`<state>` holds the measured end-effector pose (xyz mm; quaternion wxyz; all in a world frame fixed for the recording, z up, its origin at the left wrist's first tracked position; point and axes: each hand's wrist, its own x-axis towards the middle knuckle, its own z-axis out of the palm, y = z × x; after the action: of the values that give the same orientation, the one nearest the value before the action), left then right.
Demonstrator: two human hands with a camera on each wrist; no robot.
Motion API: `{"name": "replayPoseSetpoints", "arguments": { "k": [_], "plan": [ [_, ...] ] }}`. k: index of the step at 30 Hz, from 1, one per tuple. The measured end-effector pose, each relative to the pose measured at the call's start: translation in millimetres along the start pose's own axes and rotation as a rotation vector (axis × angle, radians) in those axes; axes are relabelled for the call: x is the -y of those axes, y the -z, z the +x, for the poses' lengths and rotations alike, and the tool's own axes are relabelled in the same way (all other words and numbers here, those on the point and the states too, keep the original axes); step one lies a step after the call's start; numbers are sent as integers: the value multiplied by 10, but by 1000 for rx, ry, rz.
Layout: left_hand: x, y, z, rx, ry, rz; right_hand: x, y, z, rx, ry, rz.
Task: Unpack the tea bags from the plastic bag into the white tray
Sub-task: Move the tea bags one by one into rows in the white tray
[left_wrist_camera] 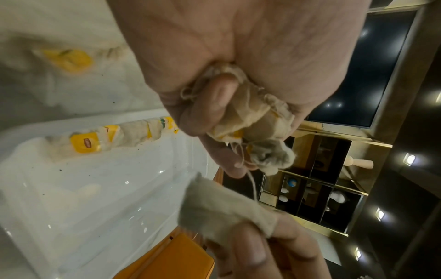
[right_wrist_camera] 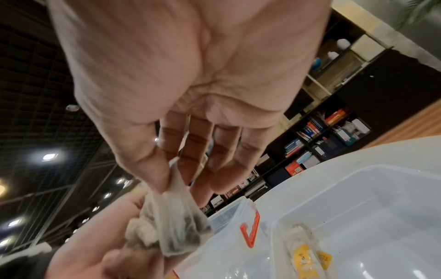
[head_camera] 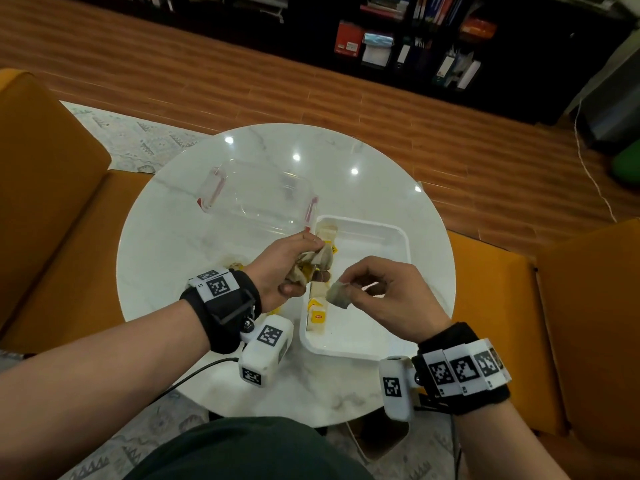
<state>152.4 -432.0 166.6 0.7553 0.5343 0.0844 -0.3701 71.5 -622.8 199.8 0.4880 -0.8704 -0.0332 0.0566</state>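
Observation:
My left hand grips a crumpled bunch of tea bags above the left edge of the white tray. Just to its right, my right hand pinches a single tea bag between thumb and fingers over the tray. A thin string runs from the bunch towards that bag. More tea bags with yellow tags lie in a row along the tray's left side. A pale heap with a yellow tag lies on the table behind my left wrist, mostly hidden.
A clear plastic container with red clips stands at the tray's far left corner on the round marble table. Orange seats flank the table on both sides. A dark bookshelf lines the far wall.

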Motion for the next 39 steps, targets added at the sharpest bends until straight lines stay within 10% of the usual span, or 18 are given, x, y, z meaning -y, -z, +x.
{"name": "replayPoseSetpoints", "arguments": {
  "k": [26, 39],
  "plan": [
    [8, 4, 118, 109, -44, -215, -40, -327, 398, -36, -221, 289],
    [55, 36, 127, -35, -55, -185, -18, -313, 341, -75, -181, -56]
  ]
}}
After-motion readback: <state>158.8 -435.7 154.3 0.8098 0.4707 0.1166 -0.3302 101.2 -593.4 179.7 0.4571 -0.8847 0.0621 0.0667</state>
